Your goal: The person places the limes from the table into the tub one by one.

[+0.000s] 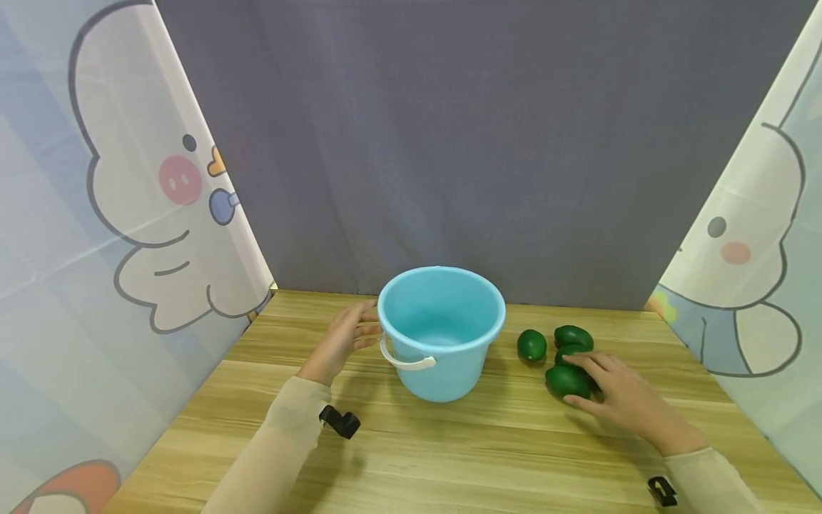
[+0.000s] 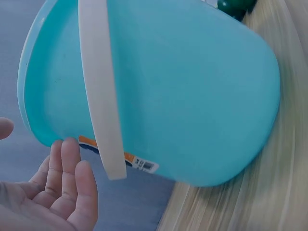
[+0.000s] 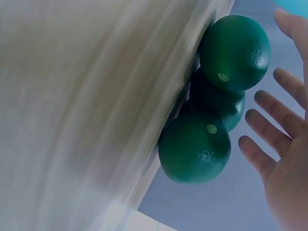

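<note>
Grip of the right hand (image 1: 619, 392) loose and unclosed, fingers spread over a cluster of green fruit; the right wrist view shows a gap between fingertips and fruit. Seen from the head camera, three fruits in the cluster: upper fruit (image 1: 574, 335), middle fruit (image 1: 565, 353), lower fruit (image 1: 566, 382), the lower partly behind the fingers. Lone fruit (image 1: 531, 345) just apart, at nine o'clock of the cluster.

Blue bucket (image 1: 443, 375) upright on the wooden tabletop (image 1: 449, 457), cluster at its three o'clock. White handle (image 1: 414, 364) hangs down at the bucket's seven o'clock. Left hand (image 1: 343, 339) at its nine o'clock, fingers extended, gripping nothing, fingertips by the rim; contact cannot be told. Grey cloth (image 1: 443, 143) at twelve o'clock, behind everything.
</note>
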A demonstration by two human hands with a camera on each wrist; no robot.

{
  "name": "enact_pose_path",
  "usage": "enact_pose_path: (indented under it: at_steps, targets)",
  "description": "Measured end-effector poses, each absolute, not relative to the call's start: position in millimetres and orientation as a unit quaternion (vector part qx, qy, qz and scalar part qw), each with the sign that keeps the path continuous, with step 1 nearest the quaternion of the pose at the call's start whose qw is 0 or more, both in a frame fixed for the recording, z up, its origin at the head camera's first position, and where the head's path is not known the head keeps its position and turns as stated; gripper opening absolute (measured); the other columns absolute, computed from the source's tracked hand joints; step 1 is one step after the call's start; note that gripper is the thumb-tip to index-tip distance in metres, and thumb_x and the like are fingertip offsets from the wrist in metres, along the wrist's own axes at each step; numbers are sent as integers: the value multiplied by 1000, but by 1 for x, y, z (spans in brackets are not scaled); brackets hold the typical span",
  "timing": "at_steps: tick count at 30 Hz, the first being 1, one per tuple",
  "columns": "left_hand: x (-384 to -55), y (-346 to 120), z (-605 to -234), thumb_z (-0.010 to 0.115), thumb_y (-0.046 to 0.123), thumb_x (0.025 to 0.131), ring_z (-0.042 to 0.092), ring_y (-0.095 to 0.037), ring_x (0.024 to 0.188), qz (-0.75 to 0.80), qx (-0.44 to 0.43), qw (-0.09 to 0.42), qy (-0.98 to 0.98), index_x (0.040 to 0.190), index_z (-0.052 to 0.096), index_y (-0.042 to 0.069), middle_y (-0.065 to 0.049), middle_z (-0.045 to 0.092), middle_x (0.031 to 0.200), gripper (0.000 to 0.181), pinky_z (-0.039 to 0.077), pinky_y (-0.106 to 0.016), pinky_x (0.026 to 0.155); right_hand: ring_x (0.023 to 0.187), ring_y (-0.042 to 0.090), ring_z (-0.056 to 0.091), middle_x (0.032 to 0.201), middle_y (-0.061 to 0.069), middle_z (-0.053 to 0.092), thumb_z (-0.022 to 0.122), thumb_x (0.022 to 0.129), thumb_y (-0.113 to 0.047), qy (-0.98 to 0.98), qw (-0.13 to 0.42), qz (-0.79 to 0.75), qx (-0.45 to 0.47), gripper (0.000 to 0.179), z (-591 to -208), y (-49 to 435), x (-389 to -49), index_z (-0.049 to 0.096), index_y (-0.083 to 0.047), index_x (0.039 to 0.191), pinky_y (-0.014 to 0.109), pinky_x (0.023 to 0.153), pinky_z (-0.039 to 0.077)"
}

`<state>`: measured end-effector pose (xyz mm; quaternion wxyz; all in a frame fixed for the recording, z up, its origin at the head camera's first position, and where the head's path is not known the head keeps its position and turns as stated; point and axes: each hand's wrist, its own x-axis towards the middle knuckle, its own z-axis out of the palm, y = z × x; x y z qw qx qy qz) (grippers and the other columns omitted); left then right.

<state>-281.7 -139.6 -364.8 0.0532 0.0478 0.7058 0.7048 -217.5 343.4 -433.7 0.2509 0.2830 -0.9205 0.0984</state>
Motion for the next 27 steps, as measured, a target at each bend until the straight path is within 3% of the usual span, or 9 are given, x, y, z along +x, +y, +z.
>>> enact_pose_path:
  at_steps: [8, 14, 27]
  targets:
    - [-283, -135, -364, 57, 41, 101, 61, -27, 107, 732, 32, 57, 678, 133, 58, 8, -15, 54, 125, 46, 58, -38, 91, 101, 37, 61, 119, 14, 62, 87, 76, -44, -924, 240, 98, 282, 65, -435, 340, -217, 63, -12, 129, 57, 74, 59]
    - [-282, -132, -363, 58, 39, 101, 61, -22, 100, 760, 30, 70, 646, 135, 53, 6, -14, 52, 124, 48, 60, -31, 85, 101, 36, 61, 120, 14, 62, 87, 77, -43, -925, 238, 97, 281, 65, -435, 338, -217, 63, -12, 128, 54, 72, 60]
    - [-281, -128, -361, 67, 33, 97, 60, -15, 87, 799, 3, 78, 597, 121, 59, 5, -6, 56, 106, 37, 59, -21, 72, 95, 30, 62, 113, 9, 61, 92, 71, -39, -927, 227, 90, 285, 63, -437, 335, -219, 68, -13, 123, 44, 65, 59]
